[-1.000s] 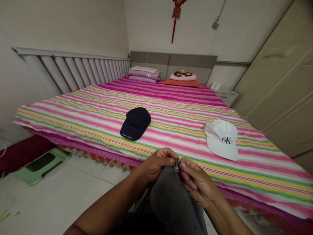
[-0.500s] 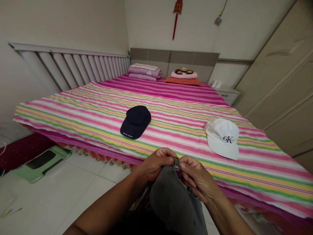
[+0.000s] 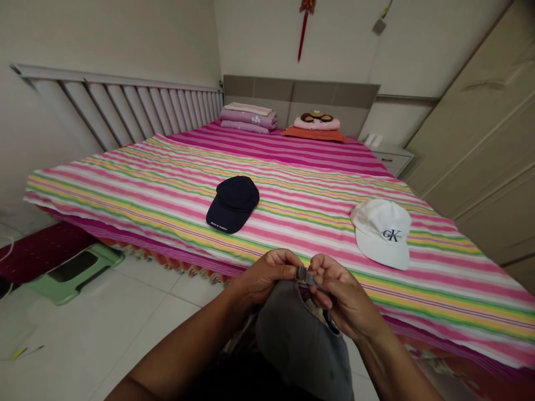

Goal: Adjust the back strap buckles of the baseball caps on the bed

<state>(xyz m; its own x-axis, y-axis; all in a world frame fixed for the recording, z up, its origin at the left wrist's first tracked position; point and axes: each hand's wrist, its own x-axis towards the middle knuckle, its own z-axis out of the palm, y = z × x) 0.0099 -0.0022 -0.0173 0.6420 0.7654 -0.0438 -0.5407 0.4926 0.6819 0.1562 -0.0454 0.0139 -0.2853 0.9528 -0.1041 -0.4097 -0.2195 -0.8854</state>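
A grey baseball cap hangs below my hands, its back opening and adjusting strap uppermost. My left hand pinches the metal buckle at the left end of the strap. Thumb and fingers of my right hand are closed on the strap just right of the buckle. On the bed beyond lies a dark navy cap with small white lettering on its brim. To the right a white cap with black letters rests on the striped cover.
The bed has a striped cover and a white side rail. Folded purple bedding and a pink and orange pile lie near the headboard. A green stool stands on the tiled floor at left.
My right hand has shifted slightly right from the buckle, and more of the strap now shows between my hands. My left hand still pinches the buckle. The view has tilted a little.
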